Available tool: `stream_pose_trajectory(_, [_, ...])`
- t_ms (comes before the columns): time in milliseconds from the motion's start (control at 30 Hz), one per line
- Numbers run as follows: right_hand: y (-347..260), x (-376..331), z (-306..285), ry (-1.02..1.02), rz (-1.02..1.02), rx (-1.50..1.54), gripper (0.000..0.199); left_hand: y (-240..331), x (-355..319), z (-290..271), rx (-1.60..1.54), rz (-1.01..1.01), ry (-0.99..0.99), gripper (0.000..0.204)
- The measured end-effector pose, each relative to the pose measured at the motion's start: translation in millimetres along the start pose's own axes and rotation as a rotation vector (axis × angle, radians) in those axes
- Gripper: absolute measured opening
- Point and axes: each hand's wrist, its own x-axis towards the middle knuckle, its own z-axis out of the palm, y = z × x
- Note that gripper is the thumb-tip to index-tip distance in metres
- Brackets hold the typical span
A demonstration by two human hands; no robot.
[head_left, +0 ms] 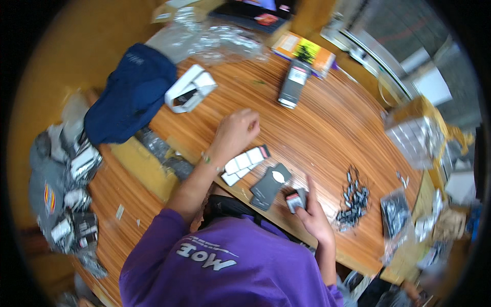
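Note:
My left hand (238, 132) hovers over the table with its fingers curled; whatever may be in them is hidden. Just below it lie white strip-like cards (247, 159) with a dark and red end, one overlapping another. Beside them, near the table's front edge, are dark grey hang tags (271, 187), the upper one marked with a white oval. My right hand (315, 221) grips a small stack of tags (295, 200), grey, white and red, with the thumb pressed on it and the index finger stretched out.
A tangle of black tag strings (354, 199) lies to the right, with a plastic bag of dark items (395, 214) beyond. Farther back are a tall stack of dark tags (295, 84) and a white band (191, 88). Navy cloth (134, 94) and grey bagged garments (51, 179) lie left.

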Motion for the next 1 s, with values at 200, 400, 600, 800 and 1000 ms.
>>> stream_pose_trajectory(200, [37.7,-13.6,4.1,0.337,-0.107,-0.618,0.065,-115.1,11.4,18.2,0.347,-0.337,-0.1,0.01])
stream_pose_trajectory(400, [56.4,-6.0,9.7,0.273,-0.134,-0.813,0.066,-116.8,-5.5,22.0,0.172,-0.307,0.153,0.013])
stream_pose_trajectory(600, [47.4,-5.2,14.1,0.317,-0.191,-0.873,0.062,-113.5,-20.0,3.9,0.002,-0.435,0.129,0.037])
stream_pose_trajectory(800, [46.0,-12.9,27.2,0.425,-0.137,-0.849,0.061,-82.2,-18.3,-4.5,-0.107,-0.321,0.206,0.05])
stream_pose_trajectory(1000, [38.5,-11.9,14.5,0.402,-0.133,-0.305,0.062,17.1,-32.8,-1.0,-0.437,-0.161,-0.024,0.04])
